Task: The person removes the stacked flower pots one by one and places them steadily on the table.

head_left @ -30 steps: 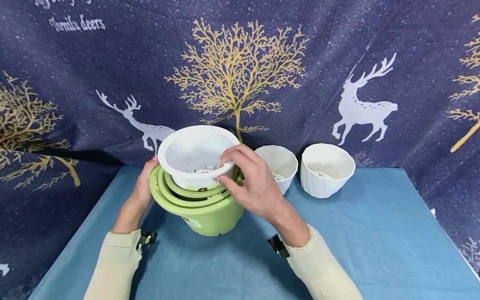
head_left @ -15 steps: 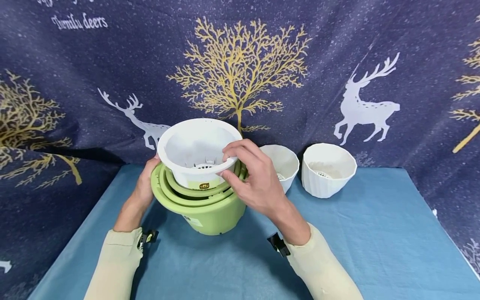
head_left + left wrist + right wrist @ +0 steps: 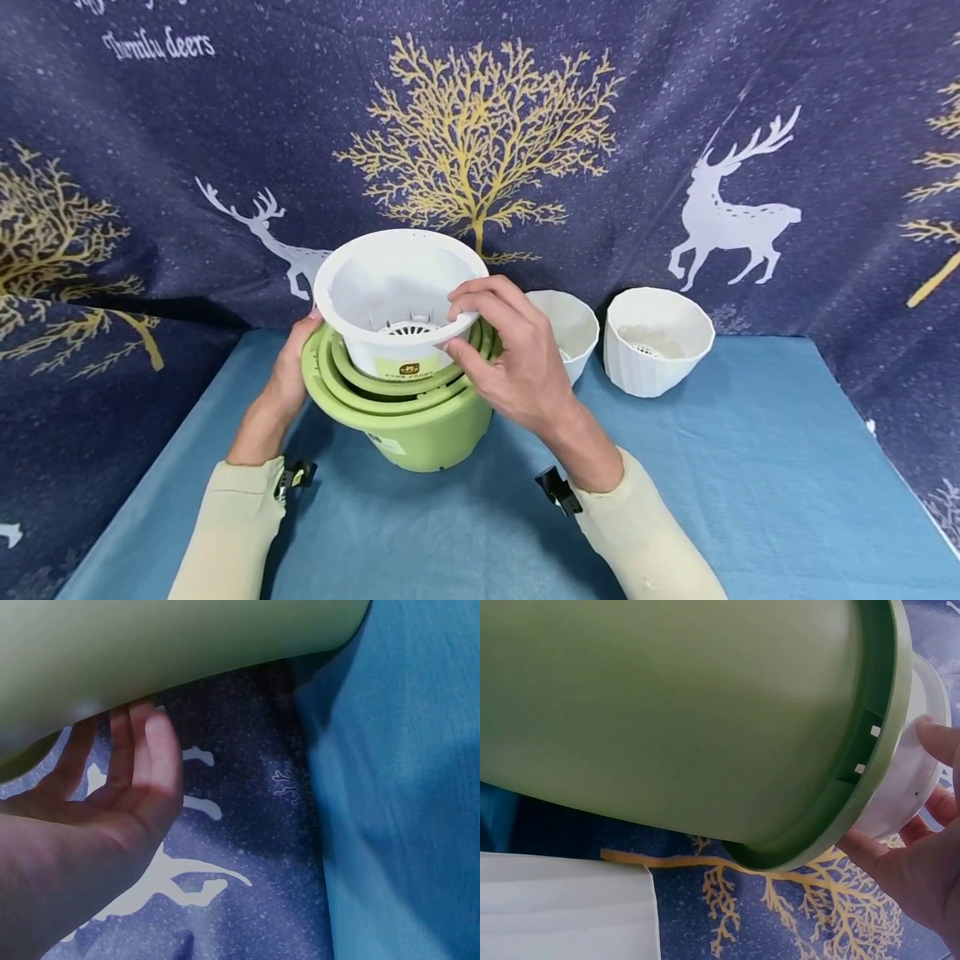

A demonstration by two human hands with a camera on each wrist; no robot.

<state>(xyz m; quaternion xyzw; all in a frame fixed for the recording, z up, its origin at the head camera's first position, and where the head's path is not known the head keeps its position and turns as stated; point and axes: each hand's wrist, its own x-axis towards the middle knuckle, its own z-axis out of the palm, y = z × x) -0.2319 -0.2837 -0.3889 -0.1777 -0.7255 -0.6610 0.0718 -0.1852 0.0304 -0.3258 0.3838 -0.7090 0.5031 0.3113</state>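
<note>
A white flowerpot (image 3: 401,287) with a slotted bottom and a label sits tilted above a nest of green flowerpots (image 3: 420,433) in the head view. My right hand (image 3: 510,350) pinches the white pot's rim at its right side, thumb outside and fingers over the edge. My left hand (image 3: 291,371) holds the left side of the outermost green pot by its rim. In the left wrist view its fingers (image 3: 161,750) touch that pot's wall. The right wrist view shows the green rim (image 3: 900,735) beside the white pot. The white pot's lower part is hidden.
Two white faceted pots, one partly behind my right hand (image 3: 566,321) and one farther right (image 3: 652,342), stand at the back of the blue-covered table (image 3: 750,467). A dark cloth (image 3: 465,100) with deer and trees hangs behind.
The white flowerpot has risen out of the green nest and tilts more toward me, so its label shows more. My right hand has moved slightly up with it; my left hand stays put.
</note>
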